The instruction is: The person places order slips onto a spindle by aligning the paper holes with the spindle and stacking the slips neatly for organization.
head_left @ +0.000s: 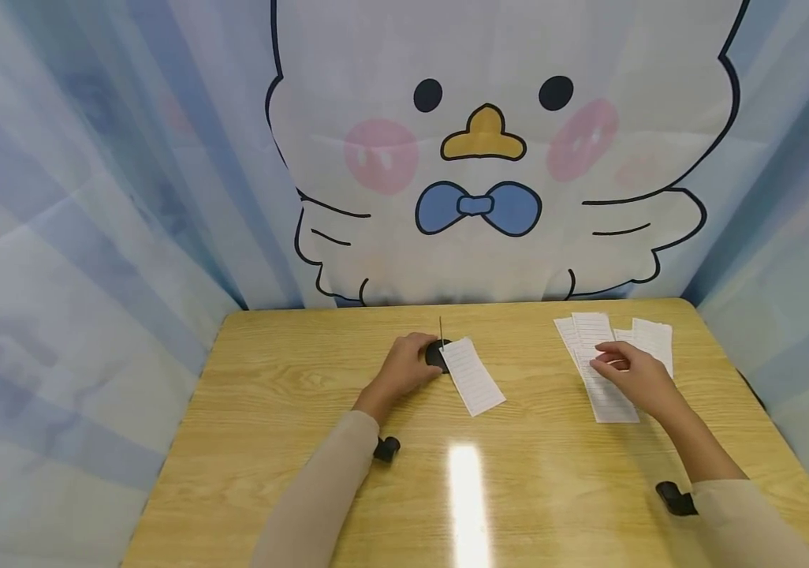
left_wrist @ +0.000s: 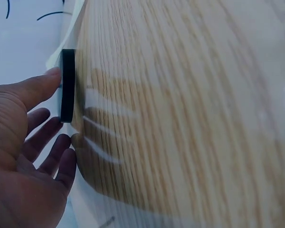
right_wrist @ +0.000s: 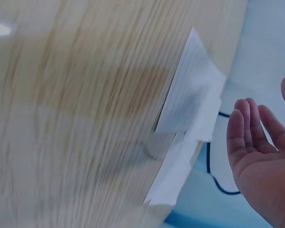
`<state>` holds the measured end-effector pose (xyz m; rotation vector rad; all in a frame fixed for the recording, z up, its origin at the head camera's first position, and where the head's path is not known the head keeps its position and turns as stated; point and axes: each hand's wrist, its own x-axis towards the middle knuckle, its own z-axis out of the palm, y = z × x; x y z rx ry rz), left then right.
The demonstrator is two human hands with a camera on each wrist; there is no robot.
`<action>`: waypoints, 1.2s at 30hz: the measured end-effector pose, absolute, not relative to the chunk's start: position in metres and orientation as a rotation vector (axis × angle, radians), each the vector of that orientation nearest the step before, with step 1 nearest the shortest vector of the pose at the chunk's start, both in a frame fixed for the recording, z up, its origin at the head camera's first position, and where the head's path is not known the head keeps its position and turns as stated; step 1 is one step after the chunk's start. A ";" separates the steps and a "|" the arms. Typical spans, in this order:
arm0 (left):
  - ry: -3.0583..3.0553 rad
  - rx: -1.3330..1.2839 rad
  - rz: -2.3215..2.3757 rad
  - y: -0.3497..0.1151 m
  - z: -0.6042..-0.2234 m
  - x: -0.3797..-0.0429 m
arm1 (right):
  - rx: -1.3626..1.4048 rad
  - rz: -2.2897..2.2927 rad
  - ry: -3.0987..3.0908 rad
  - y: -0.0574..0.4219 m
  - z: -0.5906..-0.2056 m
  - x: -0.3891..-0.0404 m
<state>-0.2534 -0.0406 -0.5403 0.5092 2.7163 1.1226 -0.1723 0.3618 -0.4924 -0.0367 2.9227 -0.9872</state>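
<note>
A receipt spike with a round black base (head_left: 435, 356) and a thin upright rod stands on the table's far half. My left hand (head_left: 408, 364) grips the rim of this base, thumb on one side and fingers on the other; the left wrist view shows the base (left_wrist: 68, 85) edge-on by the thumb. One lined paper slip (head_left: 474, 379) lies slanted with its upper corner at the rod. Over several lined slips (head_left: 606, 394) at the right hovers my right hand (head_left: 637, 380), fingers loosely bent, holding nothing. In the right wrist view the slips (right_wrist: 185, 104) lie apart from the fingers.
The wooden table (head_left: 291, 371) ends at a cartoon-printed curtain (head_left: 475, 268) behind. More curtains hang at both sides. Black wrist mounts (head_left: 387, 450) show near the sleeves. A bright light reflection crosses the table's middle.
</note>
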 end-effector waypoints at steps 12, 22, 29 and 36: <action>2.766 0.517 1.013 -0.037 -0.541 -0.252 | 0.122 -1.028 2.934 0.408 -0.501 -0.167; 2.793 0.463 0.955 -0.034 -0.539 -0.251 | 0.351 -1.083 2.895 0.435 -0.510 -0.172; 2.796 0.444 0.958 -0.033 -0.538 -0.251 | 0.440 -1.034 2.879 0.450 -0.514 -0.173; 2.794 0.420 0.954 -0.033 -0.538 -0.250 | 0.535 -1.042 2.876 0.460 -0.524 -0.174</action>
